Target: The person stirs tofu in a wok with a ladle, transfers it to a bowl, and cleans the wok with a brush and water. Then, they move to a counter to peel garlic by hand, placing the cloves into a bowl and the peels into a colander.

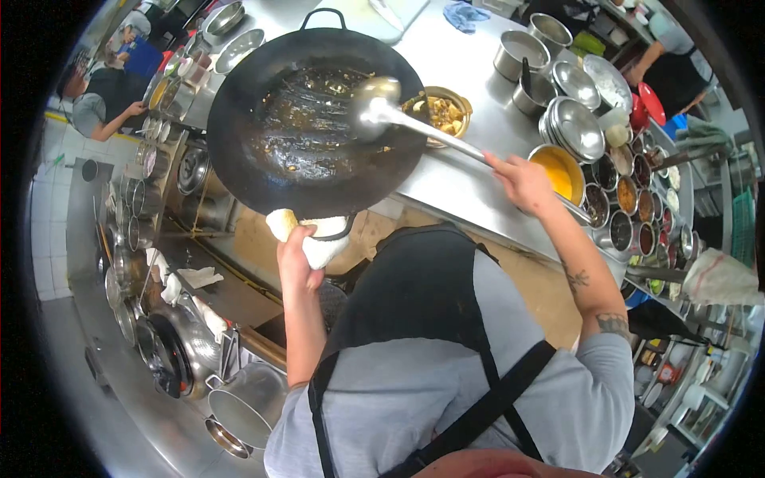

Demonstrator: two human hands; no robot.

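Observation:
A large black wok (239, 135) is tilted over the steel counter, streaked inside with brown sauce and small food bits. Through a folded white cloth (323, 252), my left hand (296, 259) grips the wok's near handle. My right hand (522, 183) is closed round the long handle of a steel ladle (374, 111), whose bowl is over the wok's right side. Just beyond the wok's right rim stands a clay-coloured bowl (468, 119) with chunks of food in brown sauce; the wok and ladle hide part of it.
Right of my right hand are a pot of yellow liquid (558, 171), stacked steel bowls (580, 131) and several seasoning containers (627, 193). A blue cloth (464, 16) and a white cutting board (390, 17) lie at the back. Co-workers (107, 99) stand far left and far right.

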